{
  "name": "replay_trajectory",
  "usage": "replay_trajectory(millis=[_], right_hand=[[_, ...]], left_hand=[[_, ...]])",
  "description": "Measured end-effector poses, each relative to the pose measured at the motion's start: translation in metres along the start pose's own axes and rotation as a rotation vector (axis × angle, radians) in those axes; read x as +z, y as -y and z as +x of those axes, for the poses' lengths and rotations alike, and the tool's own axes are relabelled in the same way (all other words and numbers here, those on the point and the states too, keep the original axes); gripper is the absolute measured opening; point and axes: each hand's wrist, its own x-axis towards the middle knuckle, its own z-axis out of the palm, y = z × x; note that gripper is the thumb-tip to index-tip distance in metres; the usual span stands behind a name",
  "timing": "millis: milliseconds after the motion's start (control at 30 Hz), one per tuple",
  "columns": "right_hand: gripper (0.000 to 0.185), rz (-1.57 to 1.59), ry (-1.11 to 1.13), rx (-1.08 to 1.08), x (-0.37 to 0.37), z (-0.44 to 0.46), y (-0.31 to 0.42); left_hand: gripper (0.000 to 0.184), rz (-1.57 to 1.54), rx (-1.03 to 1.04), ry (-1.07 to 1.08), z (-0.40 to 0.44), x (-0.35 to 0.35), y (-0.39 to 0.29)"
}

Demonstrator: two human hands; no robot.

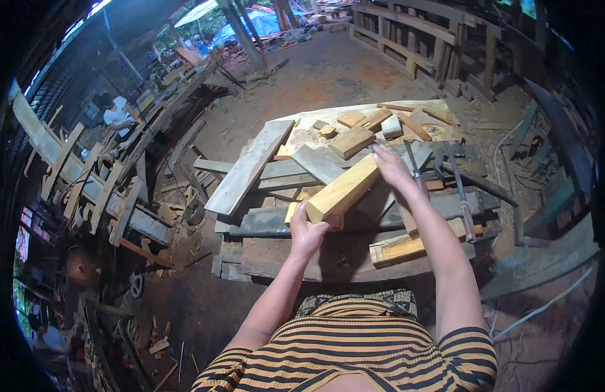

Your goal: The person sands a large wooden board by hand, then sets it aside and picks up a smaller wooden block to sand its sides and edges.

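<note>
A squared yellow wood block (345, 188) is held at a slant above the workbench, its near end lower left. My left hand (307, 234) is closed round the near end, thumb along its side. My right hand (391, 166) grips the far end, with the fingers over the edge; its underside is hidden. Beneath the block lie a grey board (317, 163) and dark planks (276, 221). A shorter wood block (352, 142) rests just beyond it. To the right of my right forearm is a metal bar clamp (460, 189). Another yellow block (413, 250) lies near the front edge.
A long pale board (253, 166) slants across the bench's left side. Small offcuts (352, 119) lie at the back on a pale slab (301, 125). A person (118, 116) sits far left, near stacked timber. A wooden rack (413, 46) stands at the back right.
</note>
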Motion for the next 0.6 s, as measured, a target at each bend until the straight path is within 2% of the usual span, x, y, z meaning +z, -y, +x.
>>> replay_trajectory(millis=[67, 133, 200, 267, 300, 333, 400, 467, 533, 600], right_hand=[[0.04, 0.073, 0.058, -0.084, -0.008, -0.016, 0.043], [0.036, 0.216, 0.153, -0.257, -0.022, -0.046, 0.109], [0.036, 0.322, 0.172, -0.56, -0.021, -0.077, 0.15], [0.037, 0.322, 0.251, -0.674, -0.037, -0.097, 0.171], [0.036, 0.348, 0.317, -0.663, -0.04, -0.093, 0.167], [0.037, 0.348, 0.255, -0.754, -0.03, -0.08, 0.146], [0.037, 0.367, 0.086, -0.55, -0.024, -0.057, 0.104], [0.035, 0.186, -0.065, -0.31, -0.025, -0.032, 0.046], [0.038, 0.585, -0.08, 0.218, -0.021, -0.018, -0.011], [0.044, 0.643, -0.243, 0.205, -0.037, -0.022, -0.024]], left_hand=[[0.043, 0.041, 0.012, 0.025, -0.001, -0.003, -0.001], [0.042, 0.016, 0.041, 0.025, 0.002, -0.005, 0.008], [0.042, 0.015, 0.024, 0.06, 0.004, -0.005, 0.012], [0.045, -0.045, 0.129, 0.038, 0.003, -0.004, 0.007], [0.047, -0.121, 0.059, 0.025, 0.005, -0.004, 0.016], [0.047, -0.121, 0.06, 0.023, 0.004, -0.005, 0.011], [0.047, 0.132, -0.029, 0.037, 0.001, -0.006, -0.002], [0.049, 0.183, -0.006, 0.028, 0.008, -0.007, 0.005], [0.046, 0.045, 0.063, 0.03, 0.014, -0.008, 0.007], [0.04, -0.151, 0.061, -0.026, 0.019, -0.002, -0.005]])
